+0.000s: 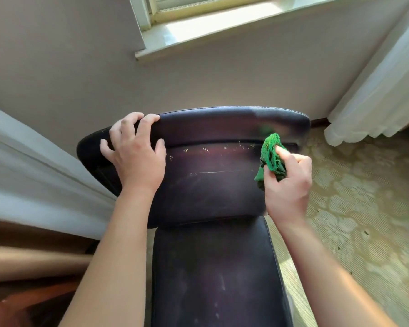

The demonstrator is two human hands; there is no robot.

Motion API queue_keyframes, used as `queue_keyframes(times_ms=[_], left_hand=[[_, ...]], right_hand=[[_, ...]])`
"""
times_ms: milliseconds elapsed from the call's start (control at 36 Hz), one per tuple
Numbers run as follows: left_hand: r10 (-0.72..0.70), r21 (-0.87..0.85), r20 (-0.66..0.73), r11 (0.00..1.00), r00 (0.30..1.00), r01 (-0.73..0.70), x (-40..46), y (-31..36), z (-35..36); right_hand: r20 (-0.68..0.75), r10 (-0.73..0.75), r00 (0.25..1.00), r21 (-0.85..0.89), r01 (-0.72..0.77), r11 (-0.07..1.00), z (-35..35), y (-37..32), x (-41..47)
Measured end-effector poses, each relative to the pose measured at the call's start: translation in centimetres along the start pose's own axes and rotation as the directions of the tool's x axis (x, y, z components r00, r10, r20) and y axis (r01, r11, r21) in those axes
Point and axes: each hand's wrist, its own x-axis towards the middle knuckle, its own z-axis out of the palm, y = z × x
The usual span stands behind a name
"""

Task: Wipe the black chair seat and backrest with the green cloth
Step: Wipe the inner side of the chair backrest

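Observation:
The black chair stands below me, its backrest [213, 180] facing me and its seat [213, 274] nearer the bottom of the view. Both show pale smears and scratches. My left hand [135, 156] grips the backrest's top left corner, fingers curled over the upper edge. My right hand [288, 185] holds a bunched green cloth [270, 158] against the backrest's right side, just below its top band.
A grey wall and a window sill [198, 36] lie behind the chair. White curtains hang at the left [33, 166] and the right [383, 90]. Patterned beige carpet [364, 208] spreads to the right. Brown wooden furniture [33, 298] sits at the lower left.

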Motion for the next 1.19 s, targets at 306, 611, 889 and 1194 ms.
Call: queue_keyframes(times_ms=[306,611,889,1194], left_hand=[[-0.043,0.021,-0.074,0.999,0.996,0.044,-0.5,-0.4,0.4],[-0.099,-0.009,-0.024,0.995,0.995,0.099,-0.2,-1.9,-0.6],[-0.095,0.006,-0.016,0.995,0.995,0.095,-0.5,-2.6,-1.5],[-0.091,0.026,-0.021,0.995,0.996,0.092,-0.6,-2.5,-1.7]], right_hand=[[0.024,0.077,0.997,-0.106,-0.074,0.992,2.6,-0.9,1.1],[0.213,-0.008,0.977,-0.09,0.027,0.996,6.3,-4.8,0.6],[0.388,-0.17,0.906,0.016,0.178,0.984,8.8,-8.2,-1.2],[0.103,-0.025,0.994,-0.159,0.042,0.986,4.7,-4.1,1.0]])
